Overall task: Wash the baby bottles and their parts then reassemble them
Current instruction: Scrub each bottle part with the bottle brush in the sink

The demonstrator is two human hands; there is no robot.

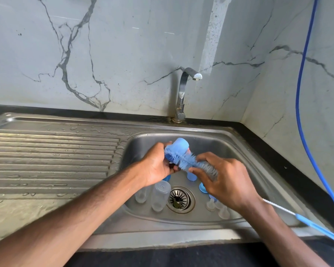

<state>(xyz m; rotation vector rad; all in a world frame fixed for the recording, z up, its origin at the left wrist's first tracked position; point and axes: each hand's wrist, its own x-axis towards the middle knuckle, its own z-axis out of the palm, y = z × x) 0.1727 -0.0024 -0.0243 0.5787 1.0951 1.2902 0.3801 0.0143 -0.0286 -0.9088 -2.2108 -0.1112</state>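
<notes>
Your left hand (158, 166) gripped a blue cap (178, 149) above the sink basin (229, 147); your right hand (224, 182) held the bottle brush (189, 160) against it. Beneath your left hand lay clear bottles (160, 193); beneath your right, teats (220, 208).

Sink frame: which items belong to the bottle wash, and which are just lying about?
Job: left hand holding blue cap; right hand gripping bottle brush; clear bottles; nipples; blue ring.
Lying about: blue hose; drainboard.

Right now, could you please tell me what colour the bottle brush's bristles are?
On the bottle brush, blue at the tip, grey nearer the right hand; head view.
</notes>
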